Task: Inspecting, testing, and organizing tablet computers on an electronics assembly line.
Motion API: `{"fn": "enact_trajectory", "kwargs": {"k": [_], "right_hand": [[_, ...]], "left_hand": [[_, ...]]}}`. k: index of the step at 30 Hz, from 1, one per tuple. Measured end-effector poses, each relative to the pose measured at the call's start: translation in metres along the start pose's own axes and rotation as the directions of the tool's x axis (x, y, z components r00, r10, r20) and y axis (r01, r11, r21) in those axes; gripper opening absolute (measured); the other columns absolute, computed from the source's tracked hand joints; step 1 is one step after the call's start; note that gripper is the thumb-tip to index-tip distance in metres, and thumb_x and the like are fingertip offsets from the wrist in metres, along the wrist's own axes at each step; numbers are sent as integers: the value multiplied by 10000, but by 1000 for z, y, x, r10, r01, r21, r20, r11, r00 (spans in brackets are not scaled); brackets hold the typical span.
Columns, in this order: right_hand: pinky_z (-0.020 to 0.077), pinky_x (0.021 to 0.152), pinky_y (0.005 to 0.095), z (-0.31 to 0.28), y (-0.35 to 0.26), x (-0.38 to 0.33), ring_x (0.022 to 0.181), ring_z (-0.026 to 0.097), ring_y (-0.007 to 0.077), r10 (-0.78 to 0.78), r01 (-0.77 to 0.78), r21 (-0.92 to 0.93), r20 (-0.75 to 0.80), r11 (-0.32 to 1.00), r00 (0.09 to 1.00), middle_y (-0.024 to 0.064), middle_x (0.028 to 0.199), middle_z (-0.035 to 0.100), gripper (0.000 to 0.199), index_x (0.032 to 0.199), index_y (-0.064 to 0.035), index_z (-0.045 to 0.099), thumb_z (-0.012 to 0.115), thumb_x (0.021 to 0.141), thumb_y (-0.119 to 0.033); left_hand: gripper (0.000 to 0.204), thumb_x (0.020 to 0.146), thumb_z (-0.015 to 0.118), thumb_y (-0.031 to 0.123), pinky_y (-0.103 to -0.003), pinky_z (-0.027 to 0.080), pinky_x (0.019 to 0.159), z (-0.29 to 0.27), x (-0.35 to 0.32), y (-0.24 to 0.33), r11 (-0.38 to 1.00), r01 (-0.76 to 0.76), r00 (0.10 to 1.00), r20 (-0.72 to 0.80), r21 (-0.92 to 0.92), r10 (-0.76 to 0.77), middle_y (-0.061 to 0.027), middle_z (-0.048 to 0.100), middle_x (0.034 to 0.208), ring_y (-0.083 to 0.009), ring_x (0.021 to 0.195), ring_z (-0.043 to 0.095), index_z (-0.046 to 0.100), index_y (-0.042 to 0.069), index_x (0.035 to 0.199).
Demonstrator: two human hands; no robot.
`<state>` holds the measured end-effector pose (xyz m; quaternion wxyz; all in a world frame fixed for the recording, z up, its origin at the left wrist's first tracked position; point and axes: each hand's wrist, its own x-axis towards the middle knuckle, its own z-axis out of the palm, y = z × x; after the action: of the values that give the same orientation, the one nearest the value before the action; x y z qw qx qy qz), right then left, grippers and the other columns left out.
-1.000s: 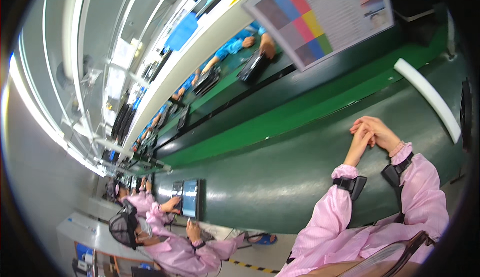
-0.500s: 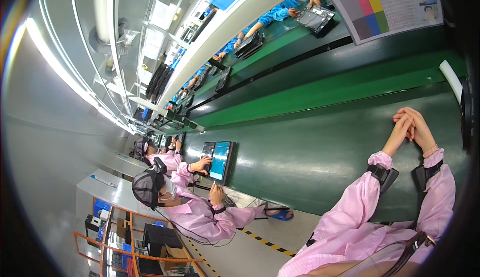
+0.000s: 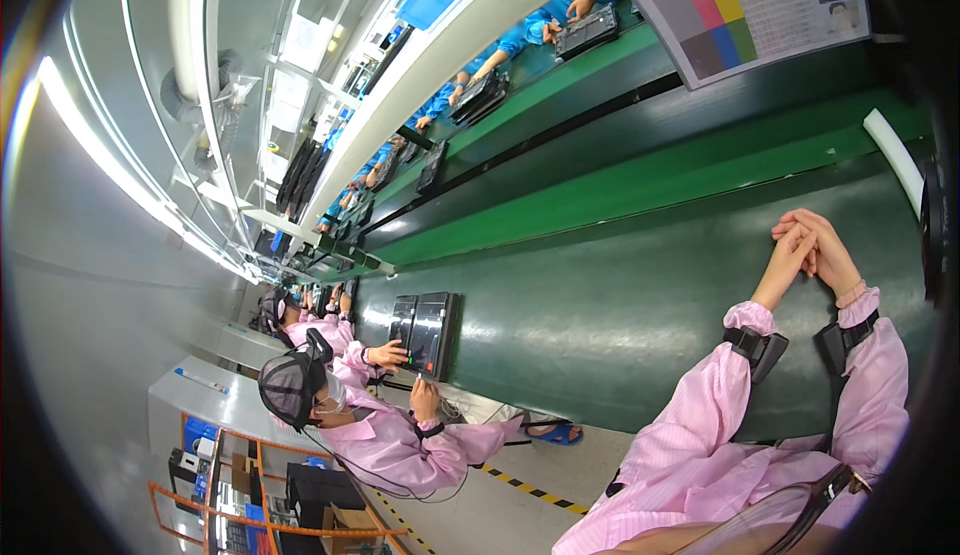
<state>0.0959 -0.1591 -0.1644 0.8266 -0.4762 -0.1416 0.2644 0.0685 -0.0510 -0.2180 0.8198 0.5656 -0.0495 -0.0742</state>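
My left hand (image 3: pixel 784 269) and my right hand (image 3: pixel 832 255) are folded together over the green bench top (image 3: pixel 600 315), their fingers laced and closed on each other. No object shows between them. Pink striped sleeves cover both forearms, and each wrist wears a black strap with a black block: the left strap (image 3: pixel 755 352) and the right strap (image 3: pixel 846 343). Where the fingers cross, some are hidden behind others.
A co-worker in pink (image 3: pixel 390 435) at left handles a black two-panel device (image 3: pixel 430 330). A white curved piece (image 3: pixel 893 160) lies at far right. A colour chart sheet (image 3: pixel 740 15) hangs above. Beyond, blue-sleeved people work on black units (image 3: pixel 588 33) along another line.
The co-worker's device has gone from a bright blue screen to dark with small coloured spots. Across the line, an opened unit has given way to a dark one. My hands stay folded.
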Motion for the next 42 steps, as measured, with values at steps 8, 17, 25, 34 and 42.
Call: {"fn": "enact_trajectory", "kwargs": {"k": [8, 17, 25, 34, 42], "right_hand": [[521, 650, 224, -1, 4, 3, 808, 634, 160, 44, -45, -9, -40, 999, 998, 151, 928, 642, 302, 1000, 17, 549, 473, 944, -269], [522, 638, 217, -6, 8, 5, 813, 638, 164, 47, -47, 2, -32, 999, 998, 142, 924, 643, 287, 984, 11, 550, 476, 943, -264], [487, 480, 183, -2, 7, 5, 720, 634, 135, 39, -41, -30, -62, 999, 997, 153, 940, 643, 319, 990, 11, 544, 454, 952, -293], [492, 507, 182, 0, 1, 3, 722, 631, 125, 82, -82, -75, -5, 994, 997, 151, 935, 642, 331, 997, 7, 538, 449, 955, -309], [507, 571, 196, 0, 2, 2, 766, 639, 141, -8, 8, -29, -12, 1000, 1000, 155, 937, 644, 321, 1001, 8, 541, 456, 953, -297]], "left_hand": [[234, 963, 468, 269, -210, 415, 486, -2, 0, -2, 997, -70, 997, 27, -25, 70, -7, 504, 632, -90, 540, 505, 471, 77, 829], [202, 956, 481, 241, -205, 408, 504, -1, -2, 3, 998, -40, 999, 14, -56, 41, -1, 509, 649, -86, 552, 499, 463, 85, 829], [172, 954, 466, 205, -210, 412, 505, -2, -2, 1, 1000, 7, 999, 33, -22, -6, -3, 510, 653, -88, 555, 501, 447, 89, 829], [145, 949, 460, 181, -211, 419, 491, -4, -1, -2, 1000, -18, 999, 31, -19, 18, -3, 514, 651, -87, 553, 510, 454, 84, 842], [150, 951, 463, 190, -211, 415, 491, -2, -1, -1, 999, -24, 999, 34, -26, 25, 0, 512, 650, -84, 545, 503, 455, 84, 845]]}}
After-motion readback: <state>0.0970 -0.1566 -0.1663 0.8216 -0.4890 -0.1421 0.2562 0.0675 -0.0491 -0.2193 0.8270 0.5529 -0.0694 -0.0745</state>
